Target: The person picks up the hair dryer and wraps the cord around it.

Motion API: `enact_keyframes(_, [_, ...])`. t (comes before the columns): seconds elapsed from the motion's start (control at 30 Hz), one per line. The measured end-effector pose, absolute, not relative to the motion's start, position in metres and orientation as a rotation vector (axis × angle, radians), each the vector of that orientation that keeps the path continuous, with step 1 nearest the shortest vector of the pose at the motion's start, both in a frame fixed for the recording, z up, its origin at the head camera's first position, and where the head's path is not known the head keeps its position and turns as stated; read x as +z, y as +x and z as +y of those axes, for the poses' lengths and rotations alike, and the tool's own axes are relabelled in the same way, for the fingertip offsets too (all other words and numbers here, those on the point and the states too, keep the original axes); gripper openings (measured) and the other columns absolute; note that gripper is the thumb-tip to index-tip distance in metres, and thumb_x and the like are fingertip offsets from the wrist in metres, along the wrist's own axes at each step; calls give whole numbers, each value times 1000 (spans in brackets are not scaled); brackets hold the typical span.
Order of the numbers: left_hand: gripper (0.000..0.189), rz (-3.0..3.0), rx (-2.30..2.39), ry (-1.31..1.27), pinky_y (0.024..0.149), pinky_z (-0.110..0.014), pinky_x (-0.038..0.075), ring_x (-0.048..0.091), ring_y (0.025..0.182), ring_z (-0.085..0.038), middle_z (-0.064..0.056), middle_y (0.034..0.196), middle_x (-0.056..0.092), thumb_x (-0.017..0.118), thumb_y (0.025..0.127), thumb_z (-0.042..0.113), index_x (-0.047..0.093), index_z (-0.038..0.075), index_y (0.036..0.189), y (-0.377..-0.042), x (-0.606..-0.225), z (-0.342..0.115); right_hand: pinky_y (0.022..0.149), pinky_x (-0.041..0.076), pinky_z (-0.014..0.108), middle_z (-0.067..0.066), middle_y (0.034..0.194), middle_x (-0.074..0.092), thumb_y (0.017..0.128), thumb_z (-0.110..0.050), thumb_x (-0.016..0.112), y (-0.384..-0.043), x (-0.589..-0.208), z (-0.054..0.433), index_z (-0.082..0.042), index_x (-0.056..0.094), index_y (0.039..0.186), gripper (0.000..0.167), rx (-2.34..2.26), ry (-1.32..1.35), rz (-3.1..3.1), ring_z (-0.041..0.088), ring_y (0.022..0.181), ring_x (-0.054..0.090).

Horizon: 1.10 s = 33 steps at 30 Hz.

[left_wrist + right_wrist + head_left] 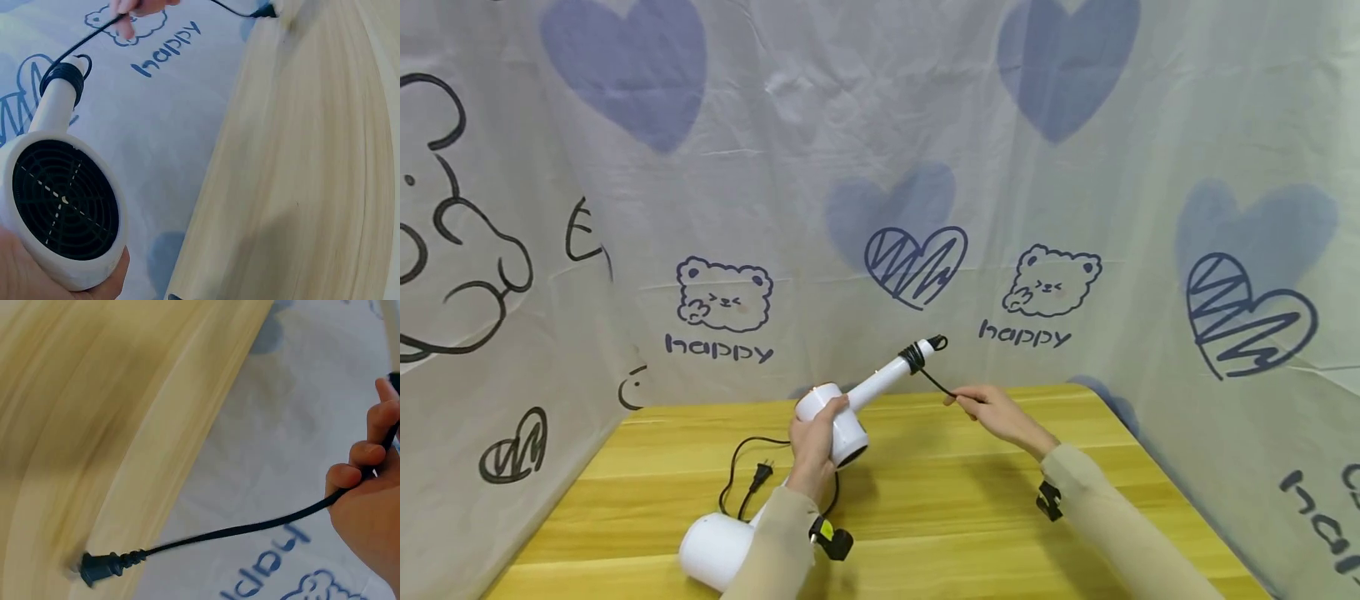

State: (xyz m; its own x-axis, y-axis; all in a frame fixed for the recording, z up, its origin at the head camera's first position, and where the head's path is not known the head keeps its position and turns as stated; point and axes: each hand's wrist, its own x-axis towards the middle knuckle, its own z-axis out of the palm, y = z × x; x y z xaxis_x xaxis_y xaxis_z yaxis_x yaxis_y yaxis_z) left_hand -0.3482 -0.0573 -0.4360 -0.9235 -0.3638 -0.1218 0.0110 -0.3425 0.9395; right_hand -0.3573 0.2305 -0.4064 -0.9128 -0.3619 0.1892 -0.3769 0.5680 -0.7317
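Note:
A white hair dryer [880,385] is held over the table by my left hand [814,442], which grips it round the barrel. Its dark round grille [65,200] shows in the left wrist view. Several turns of black cord [912,358] are wound round the end of its handle, beside a small hanging loop. My right hand [1000,415] holds the cord a short way off the handle, with the cord stretched between. In the right wrist view the fingers [344,476] curl round it, and its free end hangs past the hand to a black plug [103,569].
Another white hair dryer [715,550] lies at the table's front left, partly hidden by my left sleeve. Its black cord [730,467] curves over the wood, with a two-pin plug [762,475] beside it. Printed cloth [850,325] hangs behind and beside the wooden table [940,533].

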Motion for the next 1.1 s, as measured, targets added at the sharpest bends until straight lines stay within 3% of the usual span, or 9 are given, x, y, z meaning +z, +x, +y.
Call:
enact_keyframes(0.2, [73, -1494, -2476, 500, 71, -29, 57, 63, 83, -18, -13, 113, 57, 80, 78, 27, 39, -1, 131, -350, -432, -62, 57, 32, 28, 11, 82, 57, 104, -19, 45, -357, -418, 249, -10, 68, 122, 30, 1204, 678, -2876, 12, 58, 30])
enact_keyframes(0.27, [74, -1489, -2484, 521, 72, -29, 56, 62, 85, -18, -13, 114, 56, 80, 77, 27, 39, 0, 131, -350, -432, -62, 58, 34, 27, 11, 99, 65, 104, -20, 46, -355, -422, 250, -12, 68, 124, 30, 1140, 676, -2925, 10, 60, 33])
enact_keyframes(0.47, [79, -1532, -2464, 587, 75, -28, 55, 60, 92, -20, -13, 120, 54, 81, 76, 31, 36, 2, 134, -346, -436, -63, 54, 35, 24, 12, 116, 69, 103, -18, 49, -349, -430, 245, -16, 71, 119, 28, 986, 794, -2970, 8, 55, 33])
enact_keyframes(0.57, [81, -1523, -2478, 581, 74, -28, 55, 61, 90, -20, -14, 119, 55, 81, 76, 32, 36, 0, 135, -345, -436, -63, 50, 33, 22, 9, 97, 69, 102, -16, 49, -350, -433, 244, -14, 71, 119, 28, 1018, 836, -2966, 8, 50, 29])
enact_keyframes(0.73, [79, -1537, -2547, 531, 71, -29, 56, 64, 83, -18, -13, 112, 59, 81, 77, 35, 38, -1, 133, -344, -431, -63, 46, 28, 20, 1, 63, 47, 104, -12, 44, -356, -434, 251, -6, 67, 123, 31, 1099, 792, -3016, 8, 47, 25])
enact_keyframes(0.8, [79, -1571, -2580, 499, 70, -29, 57, 65, 81, -18, -11, 109, 61, 79, 78, 36, 39, -1, 134, -343, -428, -63, 45, 27, 20, 7, 65, 54, 104, -10, 43, -359, -435, 256, -4, 67, 121, 31, 1096, 753, -3035, 9, 47, 24])
enact_keyframes(0.9, [75, -1599, -2640, 430, 68, -28, 56, 65, 78, -17, -9, 102, 62, 76, 81, 37, 39, -1, 134, -343, -426, -63, 48, 27, 22, 15, 91, 69, 104, -11, 43, -363, -435, 263, 0, 72, 101, 32, 1096, 687, -3049, 11, 50, 26])
enact_keyframes(0.97, [67, -1588, -2717, 353, 66, -27, 56, 65, 75, -16, -6, 95, 63, 72, 85, 36, 40, 0, 132, -343, -426, -63, 56, 38, 27, 14, 97, 70, 104, -16, 45, -364, -434, 265, -2, 73, 95, 33, 1110, 625, -3045, 13, 60, 40])
enact_keyframes(1.1, [50, -1603, -2859, 180, 62, -24, 54, 63, 68, -12, -1, 83, 63, 60, 92, 35, 41, 3, 125, -346, -427, -63, 83, 50, 43, 8, 82, 69, 103, -24, 49, -365, -434, 269, -8, 75, 96, 32, 1120, 529, -3043, 20, 91, 61])
